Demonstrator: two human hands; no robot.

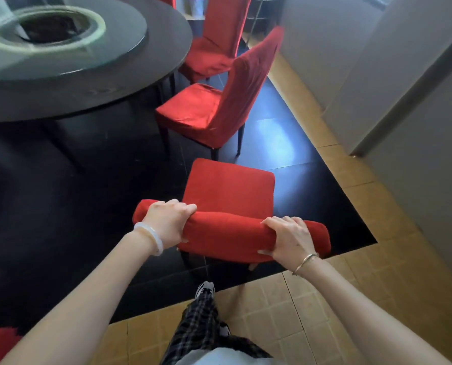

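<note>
- Round table (69, 101) fills the left, its edge well apart from the near chair (230, 188).
- Another chair (209, 114) stands just ahead, with open dark floor (285, 154) to its right.
- Left hand (168, 223) and right hand (289, 238) each grip the near chair's top edge, close to its ends.

Dim room, soft daylight.
Pale glare on the black floor (277, 138); the round table (88, 101) is motion-blurred; wide-angle edges bend.

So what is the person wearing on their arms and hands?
No sleeves or gloves show. The left hand has a thick, smooth, milky-white round bangle at its wrist; the right hand has a thin gold-coloured metal bracelet.
</note>
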